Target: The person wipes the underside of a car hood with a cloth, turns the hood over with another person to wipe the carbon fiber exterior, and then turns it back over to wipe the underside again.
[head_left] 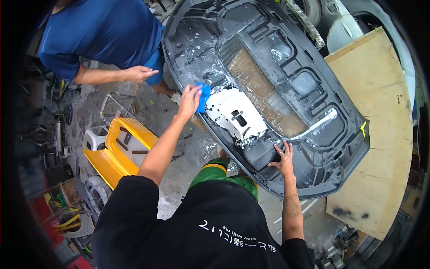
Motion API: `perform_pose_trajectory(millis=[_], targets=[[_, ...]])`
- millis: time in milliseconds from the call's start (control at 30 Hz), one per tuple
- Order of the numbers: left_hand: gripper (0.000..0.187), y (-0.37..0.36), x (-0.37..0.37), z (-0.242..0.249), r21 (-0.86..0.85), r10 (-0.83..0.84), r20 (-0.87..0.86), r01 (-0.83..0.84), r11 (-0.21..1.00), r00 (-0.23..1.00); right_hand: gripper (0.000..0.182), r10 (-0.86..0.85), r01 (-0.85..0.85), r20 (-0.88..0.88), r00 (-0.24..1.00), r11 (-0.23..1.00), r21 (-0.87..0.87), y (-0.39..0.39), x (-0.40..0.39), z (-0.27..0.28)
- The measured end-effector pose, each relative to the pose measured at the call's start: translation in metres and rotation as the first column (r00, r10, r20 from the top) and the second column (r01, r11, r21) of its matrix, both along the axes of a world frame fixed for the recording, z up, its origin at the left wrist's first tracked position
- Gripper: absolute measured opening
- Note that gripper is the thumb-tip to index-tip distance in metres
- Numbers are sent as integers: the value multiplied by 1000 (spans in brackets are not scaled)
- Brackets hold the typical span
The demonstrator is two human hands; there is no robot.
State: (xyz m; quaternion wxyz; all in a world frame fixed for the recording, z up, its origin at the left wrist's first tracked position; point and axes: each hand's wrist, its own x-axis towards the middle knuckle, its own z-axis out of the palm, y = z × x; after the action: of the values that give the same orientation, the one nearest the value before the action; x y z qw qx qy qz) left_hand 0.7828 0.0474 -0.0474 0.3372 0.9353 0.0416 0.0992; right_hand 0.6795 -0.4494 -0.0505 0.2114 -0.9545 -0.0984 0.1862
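A large black car hood [320, 114] lies with its ribbed side up, a strip of metal mesh [264, 92] set into its middle. Beside the mesh is a white-coated patch [228, 105] with a small dark opening in it. My left hand [190, 102] is closed on a blue cloth [204, 97], which is at the hood's near left edge by the white patch. Fingers spread, my right hand [284, 158] lies on the black surface near the hood's lower edge and holds nothing.
Another person in a blue shirt [107, 33] stands at the hood's upper left, one hand [139, 73] held apart from it. A yellow body panel [101, 161] sits on the floor at left. A plywood sheet [378, 89] lies right, near car parts.
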Motion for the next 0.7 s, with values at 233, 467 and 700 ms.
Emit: perform_pose_trajectory(millis=[233,467,700], targets=[[40,-64,55,-45,68,-86,32,84,994,996,106,6,-6,11,1000,1000,10,-2,-2,-1],[34,-86,86,-15,-365,-461,10,433,824,887,106,-14,14,11,1000,999,38,-3,2,-2],[36,-188,75,25,-85,-845,-263,861,501,465,106,-20,20,-52,998,1000,-12,-5,0,-1]])
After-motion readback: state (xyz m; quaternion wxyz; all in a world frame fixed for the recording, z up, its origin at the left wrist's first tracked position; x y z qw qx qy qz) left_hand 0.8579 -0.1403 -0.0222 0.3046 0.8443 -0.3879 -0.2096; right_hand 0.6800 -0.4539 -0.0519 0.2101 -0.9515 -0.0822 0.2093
